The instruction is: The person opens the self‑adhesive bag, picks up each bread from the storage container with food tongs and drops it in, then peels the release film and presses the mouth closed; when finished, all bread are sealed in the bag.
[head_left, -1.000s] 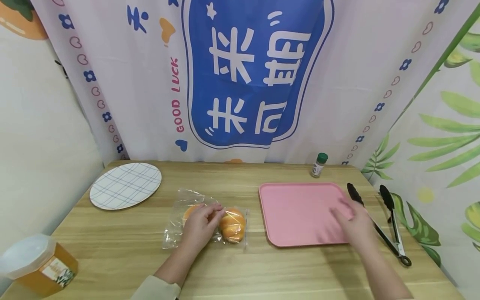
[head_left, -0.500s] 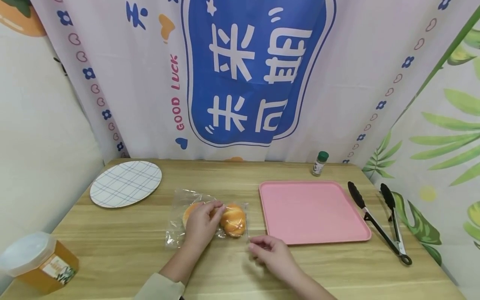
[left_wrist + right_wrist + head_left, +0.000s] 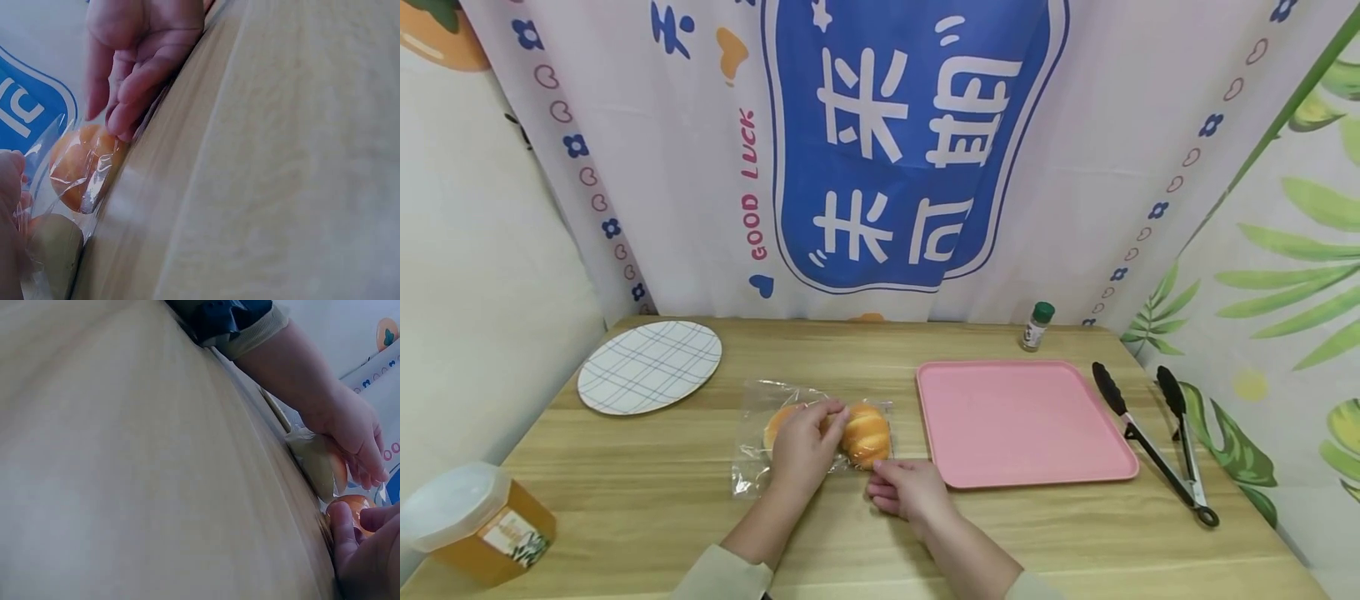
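Note:
A clear plastic bag (image 3: 748, 454) lies on the table with two bread pieces inside. One is a glossy, ridged orange bun (image 3: 867, 433); the other, a rounder bun (image 3: 777, 423), is mostly hidden by my left hand (image 3: 803, 446). The thumb and forefinger of that hand pinch the plastic between the two pieces. From the near right side, my right hand (image 3: 913, 492) reaches the bag, its fingertips right at the ridged bun's lower edge. In the right wrist view, the right thumb and fingers stand apart around the bun's end (image 3: 356, 503).
A pink tray (image 3: 1026, 425) lies right of the bag, with black-tipped tongs (image 3: 1157, 454) beyond it. A green-capped shaker (image 3: 1037, 327) stands behind. On the left are a checked oval plate (image 3: 651, 368) and a lidded amber tub (image 3: 478, 525).
My right hand has come left from over the pink tray to the bag's lower right corner. The left hand has stayed on the bag.

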Action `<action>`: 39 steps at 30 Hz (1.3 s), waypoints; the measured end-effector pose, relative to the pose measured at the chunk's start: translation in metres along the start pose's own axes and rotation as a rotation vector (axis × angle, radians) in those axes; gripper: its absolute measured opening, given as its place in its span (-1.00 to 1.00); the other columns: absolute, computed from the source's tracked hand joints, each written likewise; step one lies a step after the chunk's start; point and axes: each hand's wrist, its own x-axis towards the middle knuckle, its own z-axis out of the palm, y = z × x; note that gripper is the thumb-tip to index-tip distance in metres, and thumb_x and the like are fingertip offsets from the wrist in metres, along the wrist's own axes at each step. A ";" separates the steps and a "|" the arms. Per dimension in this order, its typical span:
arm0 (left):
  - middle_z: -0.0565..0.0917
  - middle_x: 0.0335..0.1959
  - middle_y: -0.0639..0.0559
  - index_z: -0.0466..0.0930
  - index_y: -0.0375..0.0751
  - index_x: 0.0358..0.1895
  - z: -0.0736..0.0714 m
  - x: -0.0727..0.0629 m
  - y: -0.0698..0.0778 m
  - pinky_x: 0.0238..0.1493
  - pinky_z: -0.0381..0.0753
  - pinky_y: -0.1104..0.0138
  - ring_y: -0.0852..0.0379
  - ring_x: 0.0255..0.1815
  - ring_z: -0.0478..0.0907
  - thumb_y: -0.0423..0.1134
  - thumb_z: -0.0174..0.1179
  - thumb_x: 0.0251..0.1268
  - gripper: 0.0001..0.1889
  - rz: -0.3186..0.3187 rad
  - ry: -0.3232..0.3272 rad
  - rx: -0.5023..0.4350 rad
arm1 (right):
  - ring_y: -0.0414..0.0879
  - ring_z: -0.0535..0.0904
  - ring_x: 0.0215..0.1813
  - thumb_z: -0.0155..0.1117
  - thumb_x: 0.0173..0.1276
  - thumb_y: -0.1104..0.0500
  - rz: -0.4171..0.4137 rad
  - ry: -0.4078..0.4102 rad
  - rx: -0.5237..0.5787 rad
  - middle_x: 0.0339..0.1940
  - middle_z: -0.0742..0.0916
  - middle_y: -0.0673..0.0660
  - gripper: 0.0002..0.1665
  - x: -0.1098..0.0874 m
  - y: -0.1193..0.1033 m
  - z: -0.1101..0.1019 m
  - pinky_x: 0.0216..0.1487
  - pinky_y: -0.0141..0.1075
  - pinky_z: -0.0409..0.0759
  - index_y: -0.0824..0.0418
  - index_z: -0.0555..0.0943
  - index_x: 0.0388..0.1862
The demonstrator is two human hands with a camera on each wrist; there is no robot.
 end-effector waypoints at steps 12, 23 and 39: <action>0.77 -0.18 -0.10 0.72 -0.24 -0.10 -0.007 -0.005 0.002 0.05 0.64 0.03 -0.08 -0.12 0.67 -0.19 0.30 0.25 -0.76 0.010 -0.018 0.052 | -0.23 0.69 -0.46 0.19 0.40 0.26 0.026 0.048 0.055 -0.49 0.71 0.06 -0.73 0.022 -0.006 0.004 -0.32 -0.38 0.76 0.49 0.54 -0.09; 0.76 -0.27 -0.15 0.62 -0.30 0.11 -0.040 -0.001 0.019 -0.55 0.61 0.26 0.09 -0.58 0.55 -0.20 0.09 0.37 -0.65 -0.100 -0.319 0.126 | -0.21 0.70 -0.37 0.10 0.36 0.35 -0.120 0.142 0.021 -0.31 0.74 0.25 -0.77 0.022 -0.005 0.007 -0.23 -0.38 0.76 0.53 0.47 -0.10; 0.70 -0.31 -0.09 0.68 -0.35 -0.13 -0.048 0.055 -0.008 -0.35 0.60 0.27 0.07 -0.37 0.54 -0.25 0.13 0.33 -0.76 -0.250 -0.557 0.188 | -0.16 0.72 -0.27 0.08 0.37 0.33 -0.173 0.131 -0.051 -0.20 0.74 0.33 -0.82 0.026 -0.001 0.005 -0.18 -0.32 0.77 0.48 0.48 -0.17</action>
